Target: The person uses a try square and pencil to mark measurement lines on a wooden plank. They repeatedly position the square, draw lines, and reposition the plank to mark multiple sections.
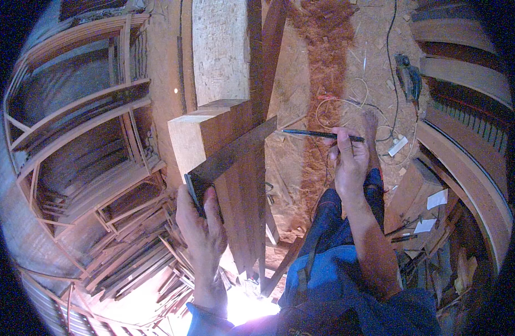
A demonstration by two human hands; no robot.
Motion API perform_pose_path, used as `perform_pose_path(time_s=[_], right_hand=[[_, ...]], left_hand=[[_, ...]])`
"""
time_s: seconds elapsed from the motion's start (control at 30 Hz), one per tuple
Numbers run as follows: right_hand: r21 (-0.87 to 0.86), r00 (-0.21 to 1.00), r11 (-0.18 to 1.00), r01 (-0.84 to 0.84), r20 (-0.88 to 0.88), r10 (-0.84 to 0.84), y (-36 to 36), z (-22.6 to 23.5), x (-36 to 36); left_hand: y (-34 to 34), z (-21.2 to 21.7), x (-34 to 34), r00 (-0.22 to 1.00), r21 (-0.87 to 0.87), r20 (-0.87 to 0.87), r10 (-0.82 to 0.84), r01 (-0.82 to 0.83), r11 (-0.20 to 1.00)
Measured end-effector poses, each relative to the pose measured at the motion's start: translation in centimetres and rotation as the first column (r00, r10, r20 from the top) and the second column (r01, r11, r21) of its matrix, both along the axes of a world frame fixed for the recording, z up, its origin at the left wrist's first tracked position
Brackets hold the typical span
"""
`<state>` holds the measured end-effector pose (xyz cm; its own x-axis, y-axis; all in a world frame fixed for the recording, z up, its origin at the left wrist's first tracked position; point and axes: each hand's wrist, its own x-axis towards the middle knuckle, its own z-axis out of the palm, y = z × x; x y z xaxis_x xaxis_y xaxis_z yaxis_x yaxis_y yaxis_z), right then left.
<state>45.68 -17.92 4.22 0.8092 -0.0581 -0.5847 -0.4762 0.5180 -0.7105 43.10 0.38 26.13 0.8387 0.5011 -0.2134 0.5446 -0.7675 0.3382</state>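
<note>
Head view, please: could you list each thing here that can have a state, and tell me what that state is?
Left hand: closed around the corner of the square.
Square: laid flat across the wood block, its blade tilted.
Wood block: lying lengthwise, under the square.
Right hand: gripping the pencil, clear of the wood.
Pencil: held level, tip toward the square's end, not touching it.
Power tool: lying on the floor, untouched.

Single head fisheye, looking steeply down, close over the timber block [212, 134]; forearms enter from 6 o'clock.
</note>
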Motion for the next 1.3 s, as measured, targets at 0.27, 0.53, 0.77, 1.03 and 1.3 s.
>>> perform_pose_path(time_s=[0.27, 0.53, 0.77, 1.03, 1.3], right_hand=[[-0.020, 0.999, 1.000, -0.021, 0.029, 0.021, -0.1, -0.3, -0.1], [0.006, 1.000, 1.000, -0.018, 0.014, 0.018, 0.0, -0.3, -0.2], [0.001, 0.999, 1.000, -0.025, -0.022, 0.025, 0.3, 0.8, 0.3], [-0.001, 0.992, 0.995, -0.101, 0.069, 0.101, 2.2, 3.8, 2.1], [0.334, 0.964, 0.912, -0.239, 0.192, 0.183, 7.0, 8.6, 2.2]], left_hand=[[0.0, 0.0, 0.1, 1.000, 0.036, -0.017, 0.001, 0.000, 0.999], [0.1, 0.0, 0.1, 1.000, 0.032, -0.010, -0.020, 0.021, 0.999], [0.1, 0.0, 0.1, 1.000, 0.025, -0.016, -0.010, 0.011, 1.000], [0.0, 0.0, 0.1, 1.000, 0.034, -0.013, -0.017, 0.017, 0.999], [-0.2, 0.0, 0.2, 1.000, 0.027, -0.028, 0.003, -0.002, 1.000]])
